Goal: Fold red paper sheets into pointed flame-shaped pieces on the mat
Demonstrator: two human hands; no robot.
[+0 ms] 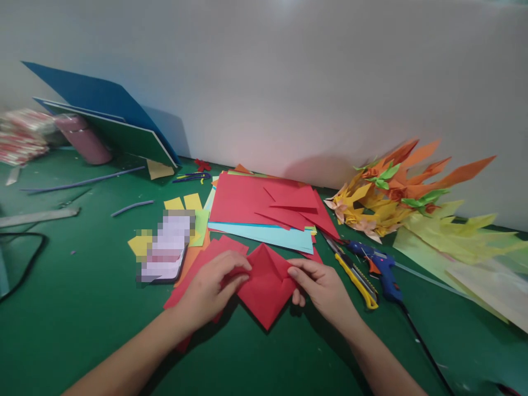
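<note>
We pinch the folded red paper (266, 294) by its two side corners, the fingers of our left hand (214, 279) closed on one and those of our right hand (320, 283) on the other, so that it sits diamond-wise between them over the green tabletop (94, 330), one point toward us. Loose red sheets (200, 264) lie partly beneath our left hand, with a phone (167, 247) near them on the left. To our right, a yellow cutter (358, 281) lies beside a blue glue gun (383, 269).
</note>
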